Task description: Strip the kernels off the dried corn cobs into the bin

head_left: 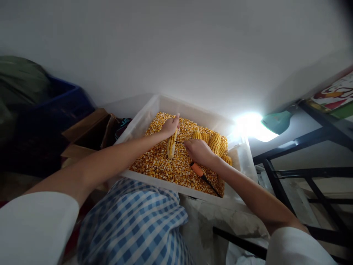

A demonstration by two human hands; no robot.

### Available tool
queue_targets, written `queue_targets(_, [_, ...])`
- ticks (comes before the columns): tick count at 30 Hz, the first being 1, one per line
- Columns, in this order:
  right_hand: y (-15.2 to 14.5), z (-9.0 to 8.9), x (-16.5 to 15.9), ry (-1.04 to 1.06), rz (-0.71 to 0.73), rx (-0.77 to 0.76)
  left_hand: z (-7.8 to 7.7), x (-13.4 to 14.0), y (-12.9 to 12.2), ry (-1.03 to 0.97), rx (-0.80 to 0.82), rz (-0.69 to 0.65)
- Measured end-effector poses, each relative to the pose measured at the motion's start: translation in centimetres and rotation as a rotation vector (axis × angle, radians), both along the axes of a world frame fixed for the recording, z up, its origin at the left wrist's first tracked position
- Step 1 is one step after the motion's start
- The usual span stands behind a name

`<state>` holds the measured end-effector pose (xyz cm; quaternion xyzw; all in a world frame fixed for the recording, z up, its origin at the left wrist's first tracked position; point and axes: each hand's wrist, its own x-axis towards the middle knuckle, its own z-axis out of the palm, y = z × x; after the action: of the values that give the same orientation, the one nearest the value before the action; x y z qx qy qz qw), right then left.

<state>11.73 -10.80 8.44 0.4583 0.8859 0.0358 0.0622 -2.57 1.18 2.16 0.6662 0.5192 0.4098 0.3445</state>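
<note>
My left hand [171, 127] is closed around the upper part of a corn cob [171, 147], which stands tilted over loose kernels. Part of the cob's lower end looks pale, with kernels gone. In my right hand [199, 150] is a thin dark pointed tool [179, 142], its tip at the cob's side; the handle is hidden in my fist. A screwdriver-like tool with an orange handle [196, 169] lies on the corn kernels [160, 167] below my right hand. Several whole corn cobs [215, 142] rest in a pile just beyond that hand.
A translucent plastic bin [190, 106] holds the kernels and cobs against the wall. A lit lamp [275, 123] glares at its right corner, near a dark metal frame [298, 173]. Leftward are an open cardboard box [82, 129] and a blue crate [66, 99]. Blue checked cloth [132, 221] covers my lap.
</note>
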Motion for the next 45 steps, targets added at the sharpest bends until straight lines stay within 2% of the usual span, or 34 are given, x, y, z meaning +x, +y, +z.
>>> queue_targets(9, [-0.8, -0.6, -0.9, -0.082, -0.015, 0.047, 0.7, 0.4, -0.6, 0.09, 0.018, 0.057])
queue_targets(16, [-1.0, -0.6, -1.3, -0.088, -0.033, 0.017, 1.7, 0.8, -1.8, 0.144, 0.062, 0.07])
queue_targets(24, [0.4, 1.4, 0.9, 0.037, 0.1, -0.061, 3.0, 1.3, -3.5, 0.184, 0.158, -0.042])
queue_targets(30, [1.6, 1.9, 2.5, 0.221, 0.155, -0.2, 3.8, 2.8, -5.4, 0.186, 0.234, -0.251])
queue_targets(33, [1.9, 1.9, 2.7, 0.255, 0.149, -0.254, 3.6, 2.8, -5.0, 0.152, 0.213, -0.263])
queue_targets(39, [1.8, 1.7, 2.5, 0.244, 0.139, -0.192, 2.3, 1.3, -2.7, 0.081, 0.106, -0.115])
queue_targets(45, [1.7, 1.4, 2.0, 0.222, 0.141, -0.193, 2.7, 1.7, -3.2, 0.065, 0.148, -0.181])
